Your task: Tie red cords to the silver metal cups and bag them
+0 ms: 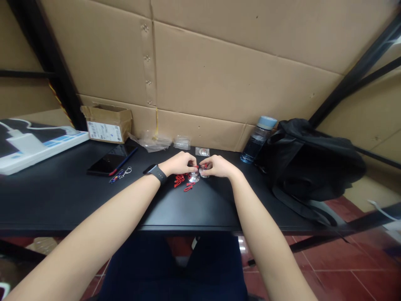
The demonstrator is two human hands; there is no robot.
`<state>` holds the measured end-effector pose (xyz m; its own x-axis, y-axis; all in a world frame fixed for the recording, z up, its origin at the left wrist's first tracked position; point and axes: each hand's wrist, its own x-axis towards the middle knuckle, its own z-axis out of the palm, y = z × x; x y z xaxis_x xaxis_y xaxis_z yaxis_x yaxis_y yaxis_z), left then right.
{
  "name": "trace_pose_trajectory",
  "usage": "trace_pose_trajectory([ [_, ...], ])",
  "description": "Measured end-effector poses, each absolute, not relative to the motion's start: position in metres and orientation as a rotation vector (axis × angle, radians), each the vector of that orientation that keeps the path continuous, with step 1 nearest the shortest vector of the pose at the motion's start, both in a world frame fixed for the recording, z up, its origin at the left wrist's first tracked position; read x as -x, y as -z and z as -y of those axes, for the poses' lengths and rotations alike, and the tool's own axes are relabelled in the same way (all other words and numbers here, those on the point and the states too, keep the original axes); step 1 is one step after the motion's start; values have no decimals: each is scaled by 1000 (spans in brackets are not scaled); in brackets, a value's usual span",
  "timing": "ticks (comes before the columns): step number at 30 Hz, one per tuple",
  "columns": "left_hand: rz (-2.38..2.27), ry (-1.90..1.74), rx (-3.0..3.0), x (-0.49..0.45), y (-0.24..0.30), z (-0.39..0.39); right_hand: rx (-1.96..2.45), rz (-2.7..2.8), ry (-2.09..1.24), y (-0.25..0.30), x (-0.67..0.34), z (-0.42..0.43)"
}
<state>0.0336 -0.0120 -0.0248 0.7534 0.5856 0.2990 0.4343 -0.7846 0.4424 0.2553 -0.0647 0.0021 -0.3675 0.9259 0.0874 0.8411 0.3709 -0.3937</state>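
Note:
Near the middle of the black table, my left hand is closed, with thumb and fingers pinched at the top of a shiny round piece that flares like a small dish. A bit of red cord shows at those fingertips. Close beside it, my right hand pinches a second shiny round piece, partly covered by the fingers, with red at its top. Several red cord loops lie under and beside my left hand, and one red loop rests nearer to me. A dark watch is on my left wrist.
Behind my hands lie a small clear packet and crumpled plastic bags. Leftward are a phone, a keyring, an opened cardboard box and a white power strip. A water bottle and black bag stand right.

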Motion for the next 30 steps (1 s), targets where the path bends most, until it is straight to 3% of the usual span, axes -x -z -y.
trace_pose_trajectory([
  [30,-776,-618,-2582,-33,24,12,1499,2381,-382,-7,-251,69],
])
